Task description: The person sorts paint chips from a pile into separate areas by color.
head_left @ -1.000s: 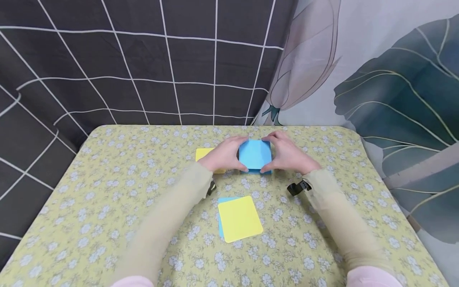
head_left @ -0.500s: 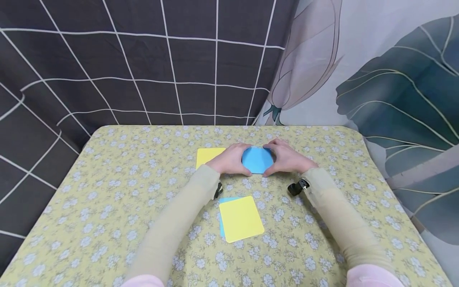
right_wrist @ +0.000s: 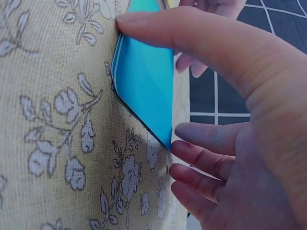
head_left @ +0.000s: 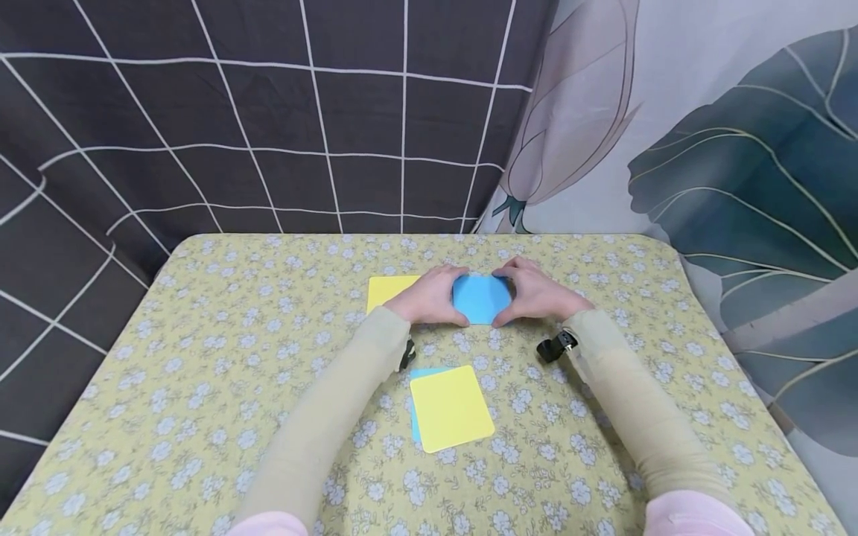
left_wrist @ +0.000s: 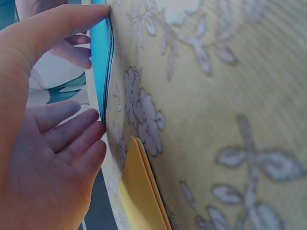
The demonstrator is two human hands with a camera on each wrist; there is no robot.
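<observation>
A small stack of blue square cards [head_left: 480,299] lies on the flowered tablecloth between both hands. My left hand [head_left: 434,295] grips its left side, thumb at the near corner and fingers at the far one. On the right side, my right hand [head_left: 541,294] holds the stack in the same way, its thumb [right_wrist: 148,26] lying at the near edge. Layered edges of the blue cards [left_wrist: 101,62] show in the left wrist view. Partly behind the left hand lie yellow cards [head_left: 389,292], seen as a thin pile in the left wrist view.
Closer to the body, a yellow square card [head_left: 452,409] lies askew over a light blue card [head_left: 415,417]. The flowered tablecloth [head_left: 201,387] covers the table. Dark gridded cloth [head_left: 268,112] hangs behind, and a leaf-patterned curtain [head_left: 737,186] hangs at the right.
The upper blue card, offset from the blue beneath it a second ago, now lines up with it. Both hands came slightly nearer; they are almost still over the last half second.
</observation>
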